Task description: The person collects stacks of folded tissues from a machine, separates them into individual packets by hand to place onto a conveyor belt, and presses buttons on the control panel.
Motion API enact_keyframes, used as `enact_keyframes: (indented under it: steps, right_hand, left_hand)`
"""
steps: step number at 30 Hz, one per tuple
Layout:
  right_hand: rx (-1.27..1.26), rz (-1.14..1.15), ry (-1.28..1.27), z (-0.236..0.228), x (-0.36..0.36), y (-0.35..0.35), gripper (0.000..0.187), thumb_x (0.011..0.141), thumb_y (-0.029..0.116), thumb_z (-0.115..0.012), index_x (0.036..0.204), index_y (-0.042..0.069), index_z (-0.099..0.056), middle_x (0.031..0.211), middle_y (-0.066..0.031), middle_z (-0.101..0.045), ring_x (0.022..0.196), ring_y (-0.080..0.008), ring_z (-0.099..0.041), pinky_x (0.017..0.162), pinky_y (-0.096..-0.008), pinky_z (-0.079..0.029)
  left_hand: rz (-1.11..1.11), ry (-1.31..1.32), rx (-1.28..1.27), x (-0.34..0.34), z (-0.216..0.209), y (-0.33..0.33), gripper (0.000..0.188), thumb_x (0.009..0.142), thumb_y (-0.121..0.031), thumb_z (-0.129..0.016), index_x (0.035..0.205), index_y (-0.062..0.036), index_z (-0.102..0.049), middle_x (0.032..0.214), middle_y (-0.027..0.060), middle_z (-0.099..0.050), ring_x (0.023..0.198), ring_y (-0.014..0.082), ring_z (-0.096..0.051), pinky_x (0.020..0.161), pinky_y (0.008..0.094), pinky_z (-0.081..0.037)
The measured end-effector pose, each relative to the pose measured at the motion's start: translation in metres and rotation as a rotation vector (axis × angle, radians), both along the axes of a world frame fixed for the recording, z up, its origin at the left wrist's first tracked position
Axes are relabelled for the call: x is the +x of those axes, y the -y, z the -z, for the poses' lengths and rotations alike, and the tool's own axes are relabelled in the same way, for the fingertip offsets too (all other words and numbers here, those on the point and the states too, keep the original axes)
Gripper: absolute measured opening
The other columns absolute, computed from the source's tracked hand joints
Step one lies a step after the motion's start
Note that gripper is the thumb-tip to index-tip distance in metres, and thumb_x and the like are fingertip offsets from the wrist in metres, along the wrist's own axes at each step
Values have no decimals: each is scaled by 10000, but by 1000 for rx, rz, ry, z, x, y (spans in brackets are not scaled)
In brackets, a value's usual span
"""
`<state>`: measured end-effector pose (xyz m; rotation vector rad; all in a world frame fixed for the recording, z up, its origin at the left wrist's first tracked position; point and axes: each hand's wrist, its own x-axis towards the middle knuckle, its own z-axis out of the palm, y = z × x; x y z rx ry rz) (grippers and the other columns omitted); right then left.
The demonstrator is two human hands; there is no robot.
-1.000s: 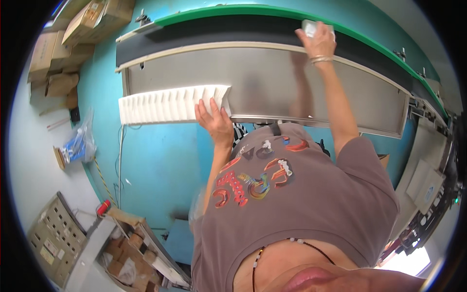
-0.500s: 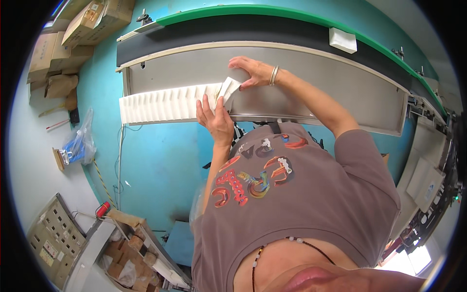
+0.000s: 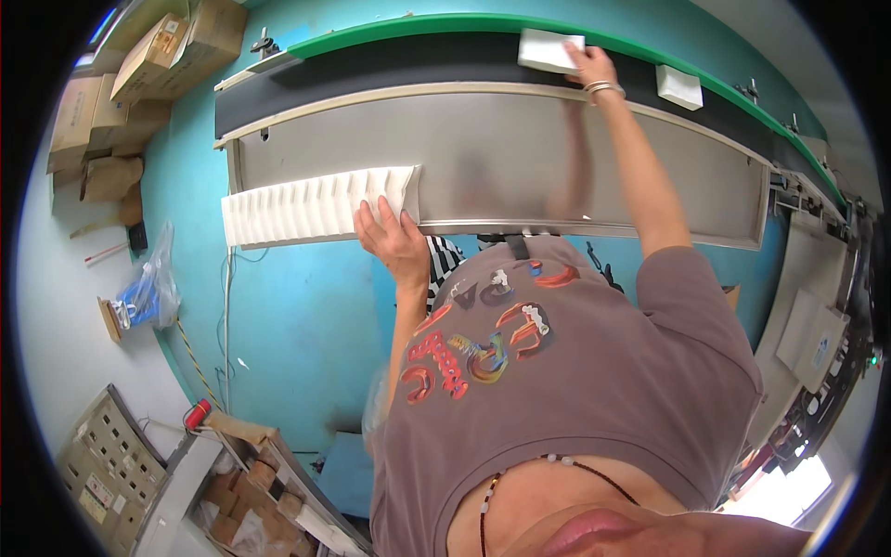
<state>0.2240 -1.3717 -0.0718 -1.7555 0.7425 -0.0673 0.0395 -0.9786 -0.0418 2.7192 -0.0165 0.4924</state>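
A long row of white folded tissue stacks (image 3: pixel 306 206) stands packed side by side along the left front of a metal tray table (image 3: pixel 483 139). My left hand (image 3: pixel 397 243) lies against the front of the row's right end, its fingers stretched out and slightly apart. At the far side, my right hand (image 3: pixel 591 67) reaches over the dark conveyor belt (image 3: pixel 390 74). Its fingers are closed on the right end of a single white tissue stack (image 3: pixel 548 50). Another white tissue stack (image 3: pixel 679 87) sits on the belt farther right.
A green guide rail (image 3: pixel 418 28) runs along the belt's far edge. Cardboard boxes (image 3: pixel 139 102) are piled at the far left, and a clear plastic bag (image 3: pixel 162 288) hangs below them. Machinery (image 3: pixel 807 325) stands at the right.
My right hand has moved from the row's right end to the belt, where it now holds a tissue stack. The leaning stack at the row's end is gone. The belt's other stack has shifted right.
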Motion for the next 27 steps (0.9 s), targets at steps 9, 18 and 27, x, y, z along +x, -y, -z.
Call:
enact_keyframes:
  steps: [9, 18, 27]
  right_hand:
    - [-297, -935, 361, -8, -67, -145, 675, 667, 255, -765, 1270, 129, -488, 1264, -147, -482, 1113, -341, -516, 952, -419, -437]
    - [393, -697, 109, 7, -29, -166, 467, 796, 396, -698, 1065, 32, -581, 978, -88, -652, 898, -213, -625, 743, -374, -518]
    - [-1114, 25, -180, -18, 9, -70, 687, 782, 563, -609, 1172, 2, -530, 1066, -217, -606, 1021, -349, -562, 889, -425, -448]
  left_hand:
    - [52, 36, -44, 1, -2, 5, 362, 799, -46, -597, 1160, -59, -589, 1347, 202, -389, 1281, 413, -288, 1033, 502, -267]
    - [-63, 60, -47, 10, -7, -7, 578, 776, -175, -656, 1283, 12, -451, 1383, 267, -301, 1292, 439, -260, 1026, 532, -257]
    - [-22, 48, -12, 7, -4, -16, 393, 810, -79, -607, 1186, 19, -546, 1327, 242, -375, 1249, 431, -322, 1006, 514, -303]
